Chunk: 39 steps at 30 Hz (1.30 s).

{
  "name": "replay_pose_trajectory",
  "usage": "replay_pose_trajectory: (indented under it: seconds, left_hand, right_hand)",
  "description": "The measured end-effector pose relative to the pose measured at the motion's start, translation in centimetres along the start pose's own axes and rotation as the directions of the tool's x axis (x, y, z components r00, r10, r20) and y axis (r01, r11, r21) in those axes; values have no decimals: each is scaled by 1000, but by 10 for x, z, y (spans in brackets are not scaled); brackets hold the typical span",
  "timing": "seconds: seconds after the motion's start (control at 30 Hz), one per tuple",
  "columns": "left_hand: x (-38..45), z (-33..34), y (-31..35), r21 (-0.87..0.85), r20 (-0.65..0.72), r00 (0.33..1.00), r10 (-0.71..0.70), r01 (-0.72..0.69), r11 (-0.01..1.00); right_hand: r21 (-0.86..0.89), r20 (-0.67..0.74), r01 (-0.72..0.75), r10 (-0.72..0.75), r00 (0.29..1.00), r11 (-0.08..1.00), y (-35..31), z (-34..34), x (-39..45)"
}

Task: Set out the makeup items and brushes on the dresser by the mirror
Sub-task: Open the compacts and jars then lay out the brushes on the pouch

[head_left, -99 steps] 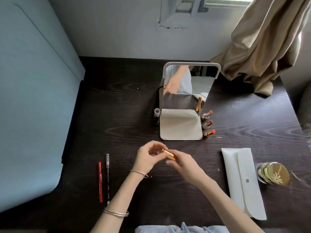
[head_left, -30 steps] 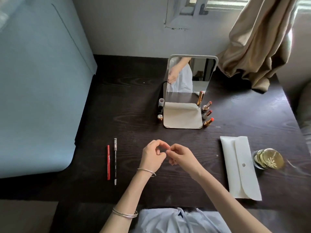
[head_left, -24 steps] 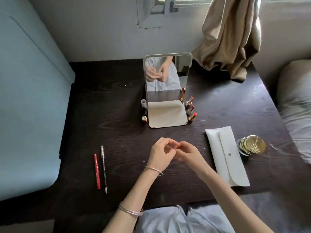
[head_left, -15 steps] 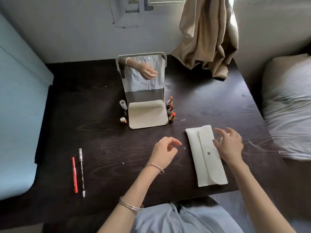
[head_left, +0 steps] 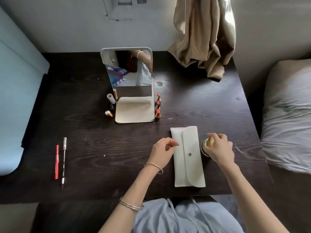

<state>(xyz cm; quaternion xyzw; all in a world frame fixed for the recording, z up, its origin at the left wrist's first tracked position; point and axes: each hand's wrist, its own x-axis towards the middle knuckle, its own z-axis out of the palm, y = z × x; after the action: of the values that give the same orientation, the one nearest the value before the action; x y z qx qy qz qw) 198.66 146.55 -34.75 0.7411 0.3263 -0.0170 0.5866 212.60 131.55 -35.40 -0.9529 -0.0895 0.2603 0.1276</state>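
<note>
Red and black pencils [head_left: 60,162] lay far left on the dark bench [head_left: 87,132], well apart from the mirror [head_left: 133,84]. Capped tubes [head_left: 110,105] stood just left of its base, three open lipsticks [head_left: 157,106] in a row just right. The left hand [head_left: 162,153] hung loosely curled, holding nothing, at the white pouch [head_left: 187,157]. The right hand [head_left: 219,148] gripped the gold-lidded jar [head_left: 207,145] just beside the pouch. Judged, the step was picking up that jar; next it needs lifting and setting near the mirror.
</note>
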Motion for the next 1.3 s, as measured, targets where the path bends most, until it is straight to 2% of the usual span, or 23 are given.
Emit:
replay_pose_trajectory:
  seconds: [0.13, 0.27, 0.4, 0.47, 0.57, 0.67, 0.73, 0.87, 0.97, 1.1, 1.3]
  left_hand:
    - [9, 8, 7, -106, -40, 998, -52, 47, 993]
    - [11, -1, 8, -228, -8, 993, -117, 112, 967]
    - [2, -30, 5, -447, 21, 983, -185, 175, 878]
    - [-4, -50, -1, -573, 69, 968, -242, 237, 784]
    - [-15, -80, -12, -744, 210, 918, -336, 373, 555]
    - [-22, -110, -27, -841, 263, 898, -354, 393, 373]
    - [-25, -128, -36, -867, 268, 897, -353, 384, 318]
    - [-28, -150, -55, -872, 267, 911, -313, 367, 324]
    - [-29, -162, -64, -892, 288, 922, -260, 357, 276]
    - [-28, -168, -68, -881, 294, 919, -262, 367, 299]
    - [-22, -176, -70, -879, 303, 913, -272, 378, 291]
  right_hand:
    - [30, 30, 202, -203, 979, 979, -26, -7, -15]
    - [70, 69, 361, -365, 928, 930, -68, 1, -36]
    - [108, 69, 468, -476, 877, 877, -99, 23, -50]
    - [145, 85, 512, -526, 846, 847, -116, 34, -62]
    - [202, 150, 545, -576, 804, 814, -145, 52, -78]
    - [232, 228, 582, -625, 747, 780, -170, 69, -89]
    - [212, 271, 623, -658, 703, 753, -184, 77, -93]
    - [110, 383, 631, -618, 686, 768, -208, 81, -98]
    - [186, 422, 595, -610, 671, 782, -215, 79, -98]
    - [200, 476, 576, -592, 650, 793, -218, 76, -97]
    - [276, 392, 596, -654, 646, 754, -214, 81, -94]
